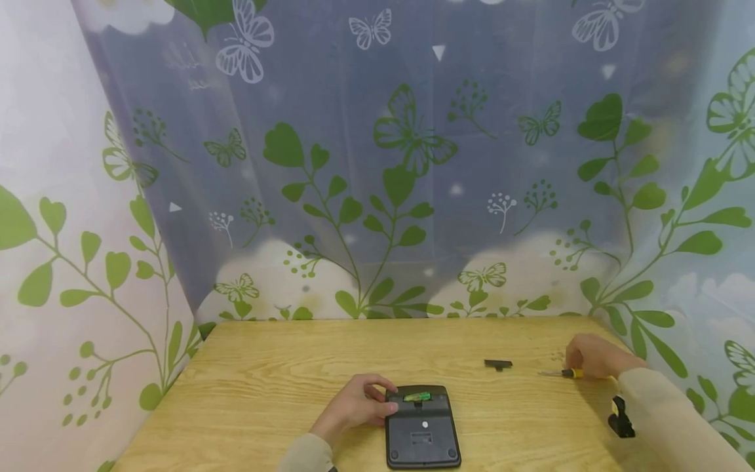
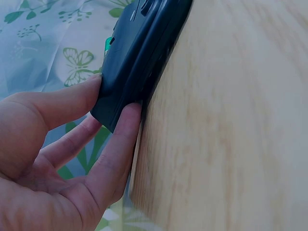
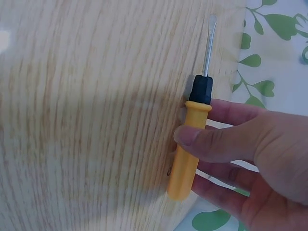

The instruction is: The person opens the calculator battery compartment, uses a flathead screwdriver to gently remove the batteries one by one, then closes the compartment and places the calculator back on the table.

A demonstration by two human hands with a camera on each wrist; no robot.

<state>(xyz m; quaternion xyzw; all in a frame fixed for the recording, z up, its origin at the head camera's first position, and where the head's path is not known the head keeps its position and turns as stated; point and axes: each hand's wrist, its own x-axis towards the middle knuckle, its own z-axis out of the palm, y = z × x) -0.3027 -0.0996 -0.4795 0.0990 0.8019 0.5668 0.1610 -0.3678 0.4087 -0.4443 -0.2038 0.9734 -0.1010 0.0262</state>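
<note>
While pinching the device (image 1: 409,426) in left grip (image 1: 361,404) and the screwdriver (image 3: 198,113) in right grip (image 1: 594,356), avoid tilting, liable to spill the uncovered battery (image 1: 417,396) onto the tabletop (image 1: 277,373).

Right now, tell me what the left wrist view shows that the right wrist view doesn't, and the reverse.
Only the left wrist view: the left hand, gripping a dark device with a green piece at its edge.
Only the right wrist view: the right hand, holding a yellow-handled screwdriver.
Both: the wooden table and the leaf-print sheet.
</note>
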